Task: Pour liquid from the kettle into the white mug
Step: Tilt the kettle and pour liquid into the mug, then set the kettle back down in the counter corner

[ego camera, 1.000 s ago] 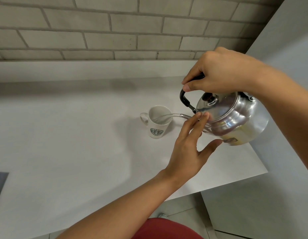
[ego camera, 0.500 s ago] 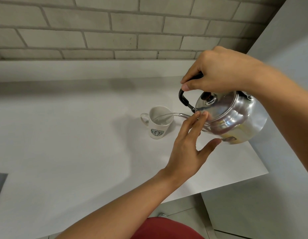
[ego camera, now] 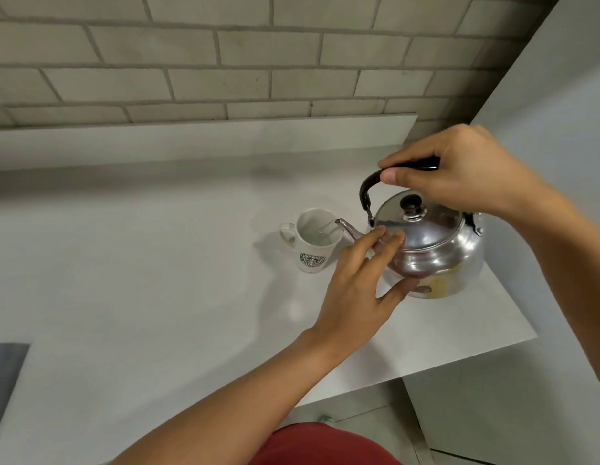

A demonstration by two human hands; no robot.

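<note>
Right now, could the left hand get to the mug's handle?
Probably yes. The left hand rests open against the kettle; the mug stands just beyond, its handle on the far side, with only the spout over its rim.

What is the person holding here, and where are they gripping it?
The right hand holds the metal kettle by its black top handle. The left hand grips nothing; its fingertips rest against the kettle's side.

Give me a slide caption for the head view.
Right hand tips kettle into white mug; left hand steadies it.
</note>
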